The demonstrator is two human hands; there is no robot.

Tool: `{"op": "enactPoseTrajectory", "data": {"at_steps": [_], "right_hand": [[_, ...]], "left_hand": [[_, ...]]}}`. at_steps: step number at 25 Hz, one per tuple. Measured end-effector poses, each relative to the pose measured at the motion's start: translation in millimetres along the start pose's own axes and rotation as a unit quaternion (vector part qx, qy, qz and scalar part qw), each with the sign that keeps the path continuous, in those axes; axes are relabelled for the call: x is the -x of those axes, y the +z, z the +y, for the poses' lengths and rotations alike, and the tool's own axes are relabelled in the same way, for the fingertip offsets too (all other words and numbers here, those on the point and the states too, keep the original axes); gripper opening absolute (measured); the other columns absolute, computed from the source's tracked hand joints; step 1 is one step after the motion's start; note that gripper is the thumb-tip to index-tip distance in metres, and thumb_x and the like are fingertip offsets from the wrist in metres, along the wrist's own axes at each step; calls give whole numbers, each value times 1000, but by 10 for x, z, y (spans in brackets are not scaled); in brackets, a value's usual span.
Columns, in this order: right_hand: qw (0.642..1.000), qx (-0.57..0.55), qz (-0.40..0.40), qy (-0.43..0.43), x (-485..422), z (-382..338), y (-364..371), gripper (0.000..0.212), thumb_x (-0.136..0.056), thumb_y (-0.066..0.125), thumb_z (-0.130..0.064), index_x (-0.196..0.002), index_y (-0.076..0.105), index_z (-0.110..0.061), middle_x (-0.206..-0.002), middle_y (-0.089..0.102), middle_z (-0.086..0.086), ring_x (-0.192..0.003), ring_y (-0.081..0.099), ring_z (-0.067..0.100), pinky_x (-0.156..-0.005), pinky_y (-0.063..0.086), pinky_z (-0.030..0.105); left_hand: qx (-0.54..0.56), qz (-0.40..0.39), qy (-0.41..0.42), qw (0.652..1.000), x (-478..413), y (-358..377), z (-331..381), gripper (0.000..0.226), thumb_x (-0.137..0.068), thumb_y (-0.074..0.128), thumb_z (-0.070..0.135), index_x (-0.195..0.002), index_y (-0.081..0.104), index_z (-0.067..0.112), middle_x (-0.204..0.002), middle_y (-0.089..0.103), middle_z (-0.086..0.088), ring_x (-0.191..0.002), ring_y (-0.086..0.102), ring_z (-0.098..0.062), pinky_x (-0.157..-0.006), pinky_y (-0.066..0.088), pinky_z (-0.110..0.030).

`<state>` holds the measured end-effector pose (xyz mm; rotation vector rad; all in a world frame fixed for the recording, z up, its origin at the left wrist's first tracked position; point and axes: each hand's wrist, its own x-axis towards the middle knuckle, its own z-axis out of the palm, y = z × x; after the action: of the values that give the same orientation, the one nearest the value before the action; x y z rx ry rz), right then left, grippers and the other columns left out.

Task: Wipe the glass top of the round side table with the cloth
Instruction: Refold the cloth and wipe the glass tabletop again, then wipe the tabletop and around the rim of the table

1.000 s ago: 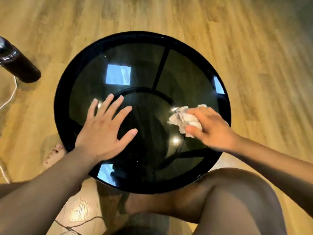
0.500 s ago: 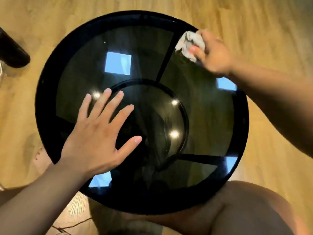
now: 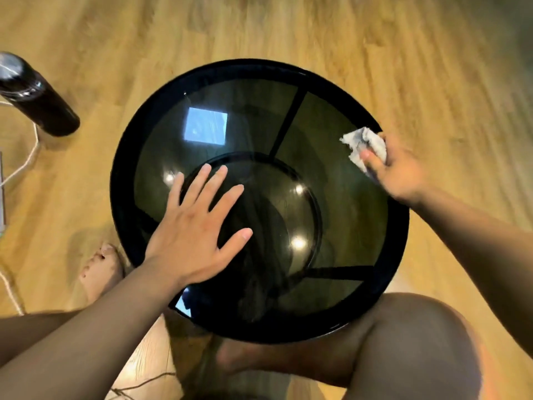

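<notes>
Gripping crumpled white cloth [image 3: 364, 145], right hand [image 3: 401, 171]; left hand [image 3: 196, 226] splayed on glass top [image 3: 331, 134].

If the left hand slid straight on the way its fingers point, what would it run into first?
Nothing soon, it seems: the left hand lies flat on the glass, fingers aimed at the far rim. Only bare glass lies ahead; the cloth sits well off to the right.

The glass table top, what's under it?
Through the glass top you see a black ring and spokes. The left hand lies flat, covering part.
</notes>
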<state>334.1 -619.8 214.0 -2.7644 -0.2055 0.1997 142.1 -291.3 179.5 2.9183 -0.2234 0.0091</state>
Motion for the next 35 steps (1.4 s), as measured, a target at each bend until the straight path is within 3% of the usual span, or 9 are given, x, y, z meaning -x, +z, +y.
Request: {"op": "enactPoseTrajectory", "data": {"at_steps": [10, 15, 19, 21, 23, 26, 31, 33, 35], "right_hand": [[994, 56, -87, -32, 2565, -1488, 861, 46, -90, 36, -59, -124, 42, -29, -111, 61, 1, -106, 57, 26, -84, 46, 39], [962, -160, -205, -78, 2320, -2513, 1084, 37, -88, 56, -39, -122, 50, -26, -115, 66, 7, -108, 60, 30, -83, 48, 36], [720, -625, -276, 123, 2173, -2585, 726, 34, -98, 55, -42, -122, 58, -18, -120, 69, 13, -111, 66, 26, -100, 51, 42], [610, -705, -323, 163, 2226, -2458, 564, 58, -88, 59, -57, -129, 60, -15, -125, 68, 16, -117, 64, 29, -105, 47, 44], [551, -744, -356, 132, 2391, -2286, 426, 75, -74, 70, -61, -131, 61, -14, -127, 66, 17, -119, 63, 30, -102, 49, 42], [647, -709, -278, 42, 2544, -2035, 363, 60, -70, 86, -34, -123, 62, -20, -120, 69, 14, -111, 67, 29, -91, 56, 43], [819, -557, -137, 23, 2670, -1584, 285, 43, -77, 67, -23, -119, 60, -28, -115, 71, -2, -103, 70, 13, -92, 57, 39], [774, -613, -147, 53, 2679, -1418, 322, 38, -85, 56, -15, -122, 62, -20, -117, 72, 5, -107, 69, 20, -93, 55, 42], [669, -714, -188, 86, 2678, -1361, 334, 40, -88, 48, -11, -127, 59, -9, -119, 71, 12, -110, 68, 26, -86, 57, 39]], "left_hand": [[167, 123, -37, 977, 219, -266, 49, 50, -94, 43, 43, -135, 50, 15, -149, 45, -6, -145, 30, -24, -120, 11, -52], [334, 194, -118, 915, 703, -615, 111, 39, -94, 46, 33, -128, 53, 16, -128, 53, 7, -123, 48, -14, -106, 33, -23], [447, 168, -283, 832, 1092, -808, 218, 38, -97, 50, 40, -130, 48, 21, -126, 57, 3, -120, 53, -16, -102, 40, -33], [606, 100, -313, 725, 1182, -897, 382, 43, -92, 53, 53, -120, 60, 20, -116, 69, 2, -111, 64, -18, -96, 48, -39], [667, 37, -294, 683, 1235, -940, 565, 44, -86, 60, 56, -110, 70, 20, -105, 76, -2, -100, 71, -20, -88, 53, -39], [635, 35, -288, 716, 1258, -974, 759, 33, -80, 74, 40, -103, 72, 17, -94, 78, -3, -89, 74, -20, -75, 57, -34], [627, 31, -288, 724, 1314, -1114, 884, 29, -78, 78, 16, -105, 70, 11, -91, 78, -3, -82, 74, -15, -63, 54, -22], [640, -14, -306, 705, 1343, -1198, 915, 24, -81, 74, 11, -104, 71, 6, -93, 78, -9, -85, 73, -20, -64, 55, -24], [686, -84, -323, 647, 1394, -1267, 940, 26, -82, 71, 13, -103, 72, -1, -101, 75, -19, -93, 71, -29, -72, 56, -30]]}}
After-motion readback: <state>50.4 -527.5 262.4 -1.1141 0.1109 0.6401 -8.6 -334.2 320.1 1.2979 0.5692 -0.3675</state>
